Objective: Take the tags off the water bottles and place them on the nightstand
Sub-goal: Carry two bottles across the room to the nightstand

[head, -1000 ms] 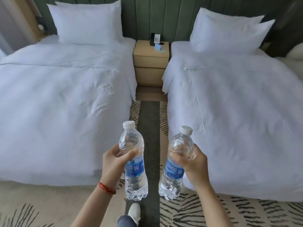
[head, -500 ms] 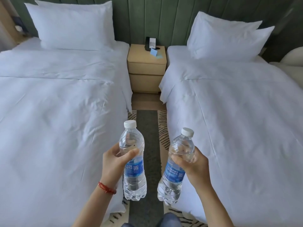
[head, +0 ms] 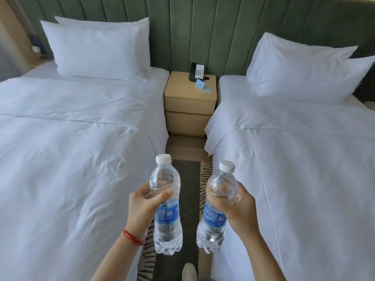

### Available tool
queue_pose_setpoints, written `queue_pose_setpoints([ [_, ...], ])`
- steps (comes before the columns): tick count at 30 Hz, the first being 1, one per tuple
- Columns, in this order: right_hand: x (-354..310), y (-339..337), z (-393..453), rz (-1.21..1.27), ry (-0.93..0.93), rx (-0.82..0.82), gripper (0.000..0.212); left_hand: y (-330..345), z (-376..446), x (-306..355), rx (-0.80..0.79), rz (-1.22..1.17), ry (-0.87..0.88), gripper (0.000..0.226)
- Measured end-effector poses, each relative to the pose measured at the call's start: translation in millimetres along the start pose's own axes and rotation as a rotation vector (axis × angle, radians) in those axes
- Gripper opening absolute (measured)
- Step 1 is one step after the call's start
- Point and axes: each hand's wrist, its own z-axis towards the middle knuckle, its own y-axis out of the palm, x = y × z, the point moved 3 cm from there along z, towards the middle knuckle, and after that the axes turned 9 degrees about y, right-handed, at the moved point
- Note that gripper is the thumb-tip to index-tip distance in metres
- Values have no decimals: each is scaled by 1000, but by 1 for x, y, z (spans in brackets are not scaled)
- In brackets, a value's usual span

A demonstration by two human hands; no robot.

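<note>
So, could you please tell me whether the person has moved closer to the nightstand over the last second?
Yes. The nightstand now looks larger and nearer, and both bottles, left and right, are further up the aisle between the beds.

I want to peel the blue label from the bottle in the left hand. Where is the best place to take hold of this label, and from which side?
Judging from this view, pinch the blue label at its upper edge, just below the left hand, coming from the right with the free fingers. The bottle stands upright and that side faces open space; no seam is visible, so look for one first. The right hand is busy holding the other bottle.
</note>
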Motion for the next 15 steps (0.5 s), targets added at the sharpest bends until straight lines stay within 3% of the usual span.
queue_pose_setpoints([
  [5,-19,3,90,8,-14,-31,56,28,76,3,7,10,22,29],
  [9,-16,14,159,-7,10,-33,39,41,139,-11,16,-4,17,33],
  [15,-10,54,272,-25,32,-22,36,59,261,-39,6,-25,-19,32],
])
